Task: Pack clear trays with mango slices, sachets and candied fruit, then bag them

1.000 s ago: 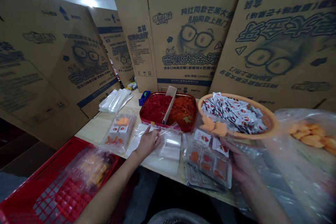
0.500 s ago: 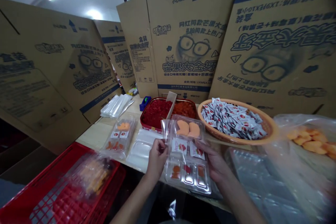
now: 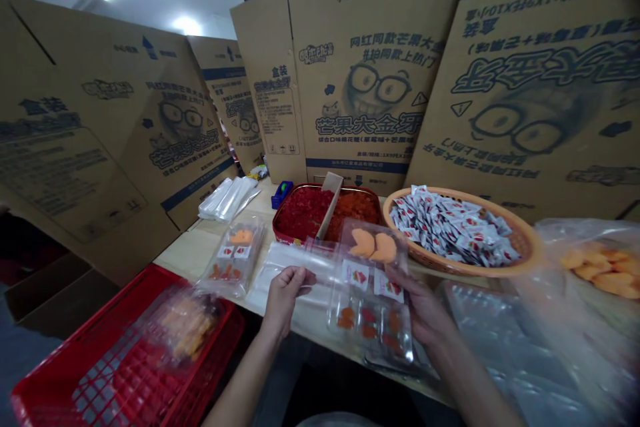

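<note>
My right hand (image 3: 425, 310) grips a clear plastic tray (image 3: 373, 280) from its right side; the tray holds two orange candy pieces, two small white sachets and several small red and orange sweets in compartments. My left hand (image 3: 285, 290) is closed on the mouth of a clear plastic bag (image 3: 305, 263), held against the tray's left edge. Both are held just above the table's near edge.
A packed tray in a bag (image 3: 233, 257) lies left on the wooden table (image 3: 187, 250). Behind stand a red tin of red and orange bits (image 3: 325, 210), a basket of sachets (image 3: 460, 230), a bag of orange candies (image 3: 595, 267), and cardboard boxes (image 3: 365, 67). A red crate (image 3: 130, 360) sits lower left.
My left hand picked a clear bag off the table stack. My right hand carried the filled tray left to meet it. The bag's mouth has now come up to the tray's left edge.
</note>
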Action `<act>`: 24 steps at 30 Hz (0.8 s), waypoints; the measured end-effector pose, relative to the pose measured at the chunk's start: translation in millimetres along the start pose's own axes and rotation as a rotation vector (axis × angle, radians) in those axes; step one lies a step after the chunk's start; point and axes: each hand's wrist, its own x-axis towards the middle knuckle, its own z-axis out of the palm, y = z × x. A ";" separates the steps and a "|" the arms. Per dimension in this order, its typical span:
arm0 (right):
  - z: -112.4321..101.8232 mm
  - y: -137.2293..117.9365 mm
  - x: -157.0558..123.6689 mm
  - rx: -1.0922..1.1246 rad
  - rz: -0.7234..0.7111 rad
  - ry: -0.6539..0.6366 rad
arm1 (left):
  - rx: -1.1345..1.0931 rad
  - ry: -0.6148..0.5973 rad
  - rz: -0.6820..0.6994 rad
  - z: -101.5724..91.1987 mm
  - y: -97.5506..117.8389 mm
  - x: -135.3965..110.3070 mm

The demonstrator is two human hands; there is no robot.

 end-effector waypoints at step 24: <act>89.9 -29.8 17.3 0.172 -0.617 -0.109 | 0.077 -0.026 -0.105 4.0 29.9 -27.8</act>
